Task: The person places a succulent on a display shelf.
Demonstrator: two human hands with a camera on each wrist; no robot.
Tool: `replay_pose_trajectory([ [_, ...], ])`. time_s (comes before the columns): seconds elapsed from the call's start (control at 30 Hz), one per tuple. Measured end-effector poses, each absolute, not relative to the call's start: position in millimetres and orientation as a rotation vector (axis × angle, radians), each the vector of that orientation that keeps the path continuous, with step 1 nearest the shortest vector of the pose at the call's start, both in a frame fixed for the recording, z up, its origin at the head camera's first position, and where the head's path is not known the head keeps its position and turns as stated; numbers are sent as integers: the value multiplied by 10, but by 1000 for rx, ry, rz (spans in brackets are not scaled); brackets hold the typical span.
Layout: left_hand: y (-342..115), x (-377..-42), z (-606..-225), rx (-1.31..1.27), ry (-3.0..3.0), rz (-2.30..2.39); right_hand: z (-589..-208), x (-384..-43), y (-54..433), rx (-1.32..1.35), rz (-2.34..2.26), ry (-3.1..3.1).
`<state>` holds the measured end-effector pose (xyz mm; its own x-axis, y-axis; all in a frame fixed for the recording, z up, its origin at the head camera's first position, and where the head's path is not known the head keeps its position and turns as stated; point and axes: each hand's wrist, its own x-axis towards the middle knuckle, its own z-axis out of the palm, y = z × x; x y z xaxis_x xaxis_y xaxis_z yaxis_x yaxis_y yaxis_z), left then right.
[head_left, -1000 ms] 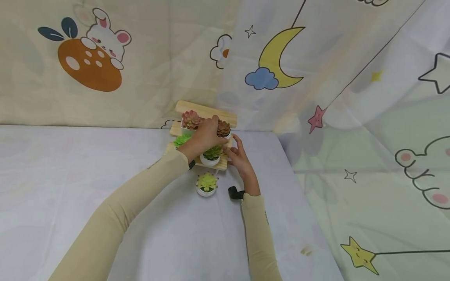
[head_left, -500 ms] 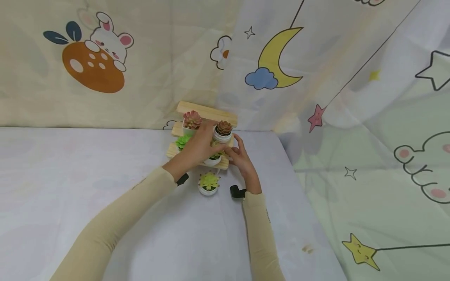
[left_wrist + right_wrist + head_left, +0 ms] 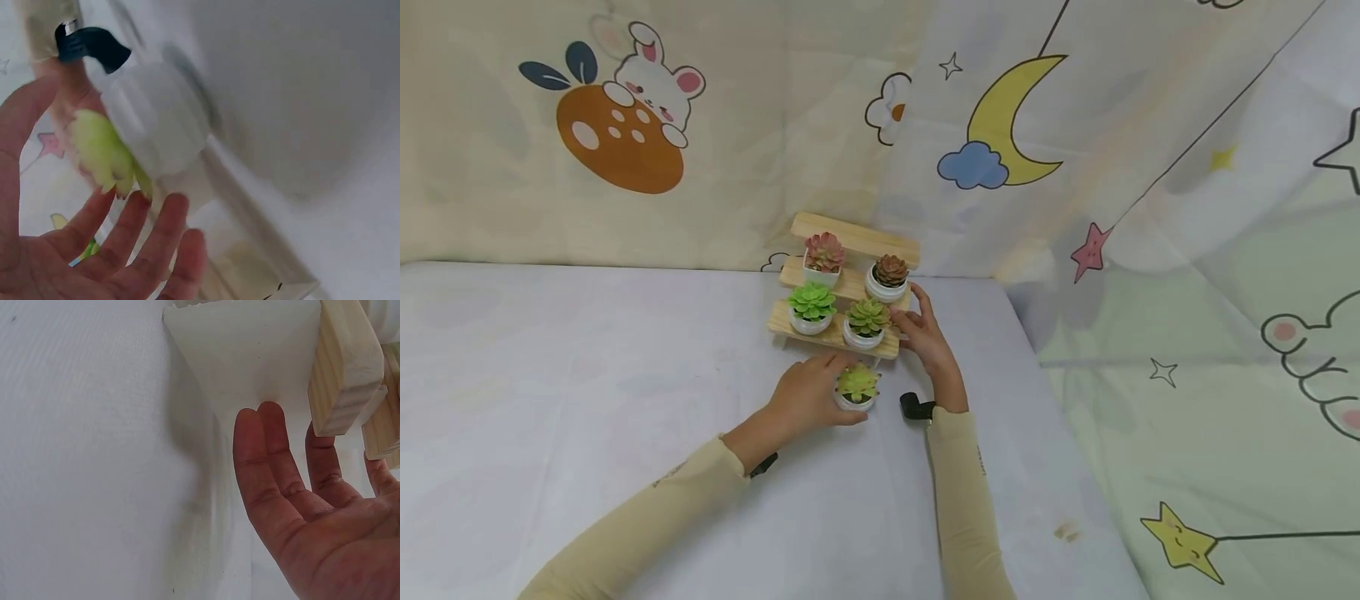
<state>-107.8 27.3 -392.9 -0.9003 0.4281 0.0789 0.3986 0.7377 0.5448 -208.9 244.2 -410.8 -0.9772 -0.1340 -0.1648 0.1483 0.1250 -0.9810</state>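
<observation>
A small yellow-green potted succulent [image 3: 857,383] in a white pot stands on the table in front of a three-tier wooden plant stand [image 3: 856,237]. Beside it, my left hand [image 3: 805,392] reaches from the left, thumb and fingers spread on either side. In the left wrist view its white pot [image 3: 156,119] appears just beyond my parted fingertips. My right hand [image 3: 931,343] is at the stand's right end. The right wrist view shows its fingers [image 3: 253,456] extended against the white side support [image 3: 250,350], beside a wooden slat [image 3: 347,375].
A pink succulent [image 3: 824,252] and a brown succulent [image 3: 892,271] sit on the stand's middle tier. Below them are a bright green succulent [image 3: 811,302] and a darker green succulent [image 3: 868,317]. A patterned cloth wall [image 3: 737,167] rises behind the table [image 3: 587,400].
My left hand has left the stand's middle tier, where it was by the brown succulent, and come down toward me to the yellow-green succulent. The right hand stays at the stand's end.
</observation>
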Motion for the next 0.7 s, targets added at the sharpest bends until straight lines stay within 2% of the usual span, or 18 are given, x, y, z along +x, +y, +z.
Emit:
replay_pose_trajectory([
  [0.3,316,-1187,-4111,627,2710,945,-4086,-2084,2439,30,-1932,2185],
  [0.7,340,-1256,-4165,570,2662,978,-4092,-2082,2446,21,-1932,2180],
])
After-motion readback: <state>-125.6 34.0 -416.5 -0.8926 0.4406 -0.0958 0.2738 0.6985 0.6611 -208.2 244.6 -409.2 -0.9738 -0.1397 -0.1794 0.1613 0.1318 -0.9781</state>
